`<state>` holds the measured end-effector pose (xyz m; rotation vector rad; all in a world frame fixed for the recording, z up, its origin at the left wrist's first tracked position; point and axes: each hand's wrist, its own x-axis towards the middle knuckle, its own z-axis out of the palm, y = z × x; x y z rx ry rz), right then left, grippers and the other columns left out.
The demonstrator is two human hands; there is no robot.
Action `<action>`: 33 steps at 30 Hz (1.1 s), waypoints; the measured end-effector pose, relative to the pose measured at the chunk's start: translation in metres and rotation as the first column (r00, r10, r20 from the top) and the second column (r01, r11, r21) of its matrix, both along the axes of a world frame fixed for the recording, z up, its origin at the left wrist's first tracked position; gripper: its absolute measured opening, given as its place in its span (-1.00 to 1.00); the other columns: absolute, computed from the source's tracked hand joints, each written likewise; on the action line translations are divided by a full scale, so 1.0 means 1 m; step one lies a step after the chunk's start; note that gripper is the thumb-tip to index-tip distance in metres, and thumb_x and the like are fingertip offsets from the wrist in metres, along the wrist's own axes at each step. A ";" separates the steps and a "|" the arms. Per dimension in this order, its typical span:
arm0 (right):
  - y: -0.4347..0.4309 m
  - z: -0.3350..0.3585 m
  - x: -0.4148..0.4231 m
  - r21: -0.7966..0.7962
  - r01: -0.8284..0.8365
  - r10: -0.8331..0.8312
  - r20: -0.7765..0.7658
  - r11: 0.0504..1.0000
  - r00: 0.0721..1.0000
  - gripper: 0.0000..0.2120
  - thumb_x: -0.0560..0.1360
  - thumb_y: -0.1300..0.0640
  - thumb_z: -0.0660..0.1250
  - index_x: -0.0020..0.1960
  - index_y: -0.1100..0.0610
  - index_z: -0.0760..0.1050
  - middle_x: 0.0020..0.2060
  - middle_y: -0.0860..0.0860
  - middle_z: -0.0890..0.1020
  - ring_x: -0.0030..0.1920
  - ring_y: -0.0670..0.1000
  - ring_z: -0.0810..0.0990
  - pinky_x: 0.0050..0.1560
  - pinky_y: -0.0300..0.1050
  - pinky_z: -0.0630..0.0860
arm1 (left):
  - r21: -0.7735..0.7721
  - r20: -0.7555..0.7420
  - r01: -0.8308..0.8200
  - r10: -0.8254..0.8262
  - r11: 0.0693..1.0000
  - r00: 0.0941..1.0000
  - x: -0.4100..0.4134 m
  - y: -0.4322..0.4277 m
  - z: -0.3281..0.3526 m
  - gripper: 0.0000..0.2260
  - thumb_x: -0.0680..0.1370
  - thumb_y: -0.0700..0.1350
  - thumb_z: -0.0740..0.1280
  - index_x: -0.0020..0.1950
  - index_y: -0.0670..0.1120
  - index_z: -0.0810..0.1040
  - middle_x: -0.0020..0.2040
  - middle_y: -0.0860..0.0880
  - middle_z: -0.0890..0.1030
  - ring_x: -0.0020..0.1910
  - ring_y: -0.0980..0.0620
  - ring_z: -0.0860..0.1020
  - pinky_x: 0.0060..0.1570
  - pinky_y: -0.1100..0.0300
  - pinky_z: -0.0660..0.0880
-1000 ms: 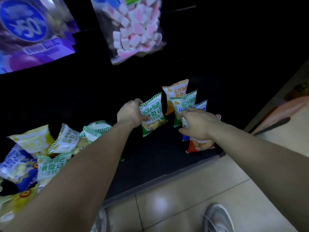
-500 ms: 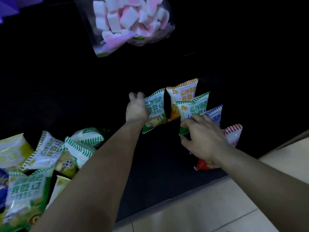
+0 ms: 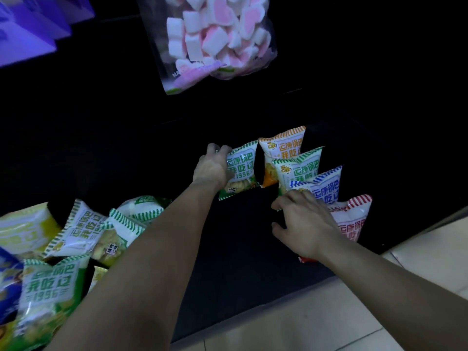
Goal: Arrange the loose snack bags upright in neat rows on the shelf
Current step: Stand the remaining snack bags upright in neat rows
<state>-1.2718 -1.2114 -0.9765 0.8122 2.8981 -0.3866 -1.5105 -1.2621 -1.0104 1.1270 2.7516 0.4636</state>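
Item one: your left hand [image 3: 211, 168] closed its grip on the left edge of an upright green snack bag [image 3: 240, 171], which stood on the dark shelf [image 3: 243, 236] just left of the row. Item two: a row of four upright bags ran from back to front along the shelf's right side, each overlapping the next: orange bag [image 3: 283, 148], second green bag [image 3: 298, 168], blue bag [image 3: 326, 186], red bag [image 3: 354, 219]. Item three: your right hand [image 3: 304, 221] lay with fingers spread over the fronts of the blue and red bags, touching them; whether it gripped either one could not be told. Item four: loose bags [image 3: 76, 231] lay tumbled flat and tilted at the shelf's left end, mostly green, with a yellow and a blue one among them. Item five: a clear bag of pink and white marshmallows [image 3: 215, 39] hung above the shelf. Item six: pale floor tiles [image 3: 329, 320] lay in front.
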 end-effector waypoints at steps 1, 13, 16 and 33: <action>-0.002 0.003 -0.002 0.002 -0.003 0.003 0.001 1.000 1.000 -0.53 0.55 -0.15 0.25 0.42 -0.05 0.36 0.34 -0.01 0.40 0.37 0.08 0.27 0.35 0.06 0.27 | -0.018 0.002 0.010 -0.010 1.000 1.000 0.000 -0.005 0.006 -0.35 0.50 -0.03 0.47 0.52 0.04 0.26 0.47 -0.10 0.22 0.29 -0.20 0.43 0.22 -0.03 0.48; -0.087 0.078 -0.046 -0.025 -0.174 0.174 0.017 0.985 0.985 -0.46 0.56 -0.14 0.28 0.47 0.03 0.31 0.37 0.07 0.40 0.39 0.14 0.33 0.33 0.12 0.37 | -0.322 0.020 0.041 -0.037 0.946 0.999 0.016 -0.234 0.131 -0.45 0.56 0.15 0.34 0.50 0.02 0.32 0.43 -0.06 0.34 0.34 -0.11 0.43 0.23 0.08 0.42; -0.125 0.068 -0.058 -0.078 -0.192 0.196 0.052 0.978 0.979 -0.44 0.57 -0.13 0.28 0.50 0.04 0.28 0.41 0.09 0.37 0.42 0.15 0.32 0.33 0.12 0.38 | -0.298 0.058 -0.040 0.060 0.954 0.996 0.027 -0.287 0.123 -0.44 0.55 0.14 0.35 0.49 -0.01 0.33 0.42 -0.08 0.37 0.27 -0.11 0.49 0.22 0.10 0.41; -0.203 0.000 -0.140 -0.102 -0.086 0.085 -0.017 0.991 0.996 -0.56 0.55 0.00 0.36 0.40 0.01 0.38 0.15 0.10 0.58 0.08 0.16 0.60 -0.08 0.00 0.54 | -0.200 0.145 -0.063 0.093 0.978 0.985 0.007 -0.346 0.085 -0.39 0.56 0.10 0.36 0.54 0.00 0.23 0.44 -0.05 0.31 0.33 -0.10 0.43 0.19 0.09 0.39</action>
